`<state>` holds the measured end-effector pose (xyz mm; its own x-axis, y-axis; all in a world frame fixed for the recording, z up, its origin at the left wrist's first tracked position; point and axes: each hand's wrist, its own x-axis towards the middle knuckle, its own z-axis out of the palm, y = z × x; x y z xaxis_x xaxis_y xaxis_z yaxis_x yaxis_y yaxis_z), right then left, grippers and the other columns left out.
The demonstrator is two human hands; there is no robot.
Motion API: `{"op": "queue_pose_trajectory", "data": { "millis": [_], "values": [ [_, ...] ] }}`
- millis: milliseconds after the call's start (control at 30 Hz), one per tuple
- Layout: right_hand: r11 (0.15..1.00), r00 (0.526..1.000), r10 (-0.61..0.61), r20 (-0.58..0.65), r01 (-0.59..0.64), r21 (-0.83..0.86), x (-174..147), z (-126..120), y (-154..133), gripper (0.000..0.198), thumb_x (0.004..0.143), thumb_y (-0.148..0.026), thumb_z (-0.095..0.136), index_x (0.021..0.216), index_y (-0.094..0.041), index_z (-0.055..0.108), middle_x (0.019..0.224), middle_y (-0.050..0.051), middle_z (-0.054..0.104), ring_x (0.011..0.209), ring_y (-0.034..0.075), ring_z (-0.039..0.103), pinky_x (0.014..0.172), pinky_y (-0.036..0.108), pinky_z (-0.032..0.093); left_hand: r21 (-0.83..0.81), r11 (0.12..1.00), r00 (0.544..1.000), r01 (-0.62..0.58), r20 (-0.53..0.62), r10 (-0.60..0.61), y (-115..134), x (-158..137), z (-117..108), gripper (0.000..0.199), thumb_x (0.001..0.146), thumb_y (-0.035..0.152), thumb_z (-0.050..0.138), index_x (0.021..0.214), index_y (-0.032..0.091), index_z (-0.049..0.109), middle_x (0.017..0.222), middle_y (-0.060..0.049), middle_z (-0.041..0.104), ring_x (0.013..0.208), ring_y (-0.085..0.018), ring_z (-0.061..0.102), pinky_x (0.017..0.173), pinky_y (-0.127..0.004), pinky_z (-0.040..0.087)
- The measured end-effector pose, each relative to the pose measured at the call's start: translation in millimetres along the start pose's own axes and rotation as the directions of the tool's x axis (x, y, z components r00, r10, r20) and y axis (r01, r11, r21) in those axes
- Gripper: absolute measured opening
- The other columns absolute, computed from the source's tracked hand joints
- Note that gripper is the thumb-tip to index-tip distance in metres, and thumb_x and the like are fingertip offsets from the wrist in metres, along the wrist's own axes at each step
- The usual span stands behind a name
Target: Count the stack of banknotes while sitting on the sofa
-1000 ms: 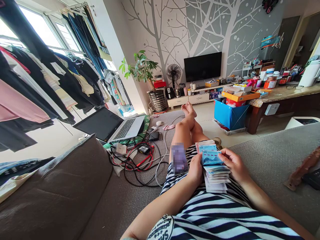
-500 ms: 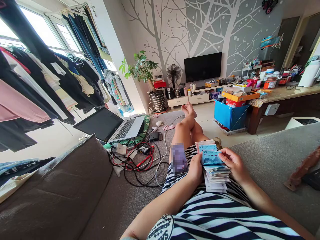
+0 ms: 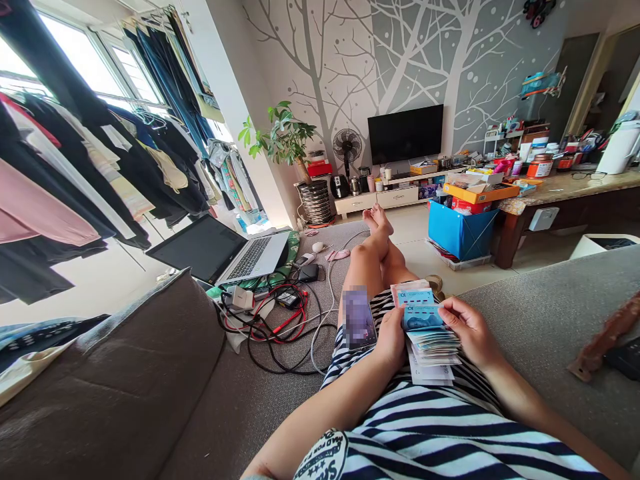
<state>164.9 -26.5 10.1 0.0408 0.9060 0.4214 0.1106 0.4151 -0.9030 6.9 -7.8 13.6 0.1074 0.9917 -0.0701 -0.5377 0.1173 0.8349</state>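
Note:
A fanned stack of banknotes (image 3: 434, 353) lies over my lap, its notes overlapping in a stepped row toward my belly. My left hand (image 3: 391, 335) is closed on the left edge of the notes, thumb on top. On the other side, my right hand (image 3: 469, 328) pinches the right end of a blue banknote (image 3: 424, 319) marked 10. Beyond it are another blue note (image 3: 416, 297) and a reddish note (image 3: 406, 286). A phone (image 3: 360, 320), its screen partly blurred, rests on my left thigh on the striped clothing.
To the left, an open laptop (image 3: 250, 259) sits on the grey sofa (image 3: 295, 370) beside tangled cables (image 3: 280, 327) and a white charger (image 3: 241, 297). A blue box (image 3: 460, 230) stands by a cluttered table (image 3: 565, 190) at right. Clothes hang at far left.
The top blue banknote has tilted and shifted slightly toward the fanned notes, showing more of its face. My right hand has moved very little; my left hand stays in place.

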Motion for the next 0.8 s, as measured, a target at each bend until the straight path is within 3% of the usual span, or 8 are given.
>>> {"op": "queue_pose_trajectory", "data": {
  "millis": [333, 667, 800],
  "values": [
    [0.999, 0.998, -0.039, 0.04, 0.039, 0.01, -1.3, -1.9, 0.4, 0.048, 0.09, -0.065, 0.064, 0.069, -0.023, 0.062, 0.063, -0.001, 0.05, 0.061, 0.017, 0.045, 0.057, 0.028, 0.04, -0.063, 0.996, 0.998, 0.055, 0.004, -0.055, -5.0, 2.4, -3.7, 0.032, 0.061, 0.045, 0.082, 0.074, 0.017, 0.073, 0.073, -0.008, 0.075, 0.09, -0.032, 0.071, 0.086, -0.041, 0.052],
    [0.996, 0.995, -0.045, 0.09, 0.039, 0.074, -2.2, -3.1, 2.2, 0.059, 0.093, -0.074, 0.052, 0.065, -0.022, 0.063, 0.061, 0.003, 0.057, 0.059, 0.018, 0.047, 0.058, 0.031, 0.039, -0.066, 0.996, 0.999, 0.054, 0.007, -0.054, -1.7, -1.5, 1.1, 0.033, 0.059, 0.044, 0.084, 0.074, 0.017, 0.074, 0.069, -0.008, 0.074, 0.089, -0.034, 0.072, 0.086, -0.043, 0.053],
    [0.998, 0.999, 0.047, 0.013, -0.048, 0.029, 2.5, -2.3, 6.1, 0.058, 0.084, -0.076, 0.063, 0.062, -0.023, 0.054, 0.058, -0.001, 0.048, 0.057, 0.016, 0.043, 0.055, 0.028, 0.037, -0.062, 0.997, 0.998, 0.053, 0.018, -0.052, -3.0, -1.1, -0.1, 0.031, 0.058, 0.042, 0.085, 0.077, 0.018, 0.075, 0.074, -0.007, 0.076, 0.091, -0.034, 0.073, 0.087, -0.042, 0.053]
  ]
}}
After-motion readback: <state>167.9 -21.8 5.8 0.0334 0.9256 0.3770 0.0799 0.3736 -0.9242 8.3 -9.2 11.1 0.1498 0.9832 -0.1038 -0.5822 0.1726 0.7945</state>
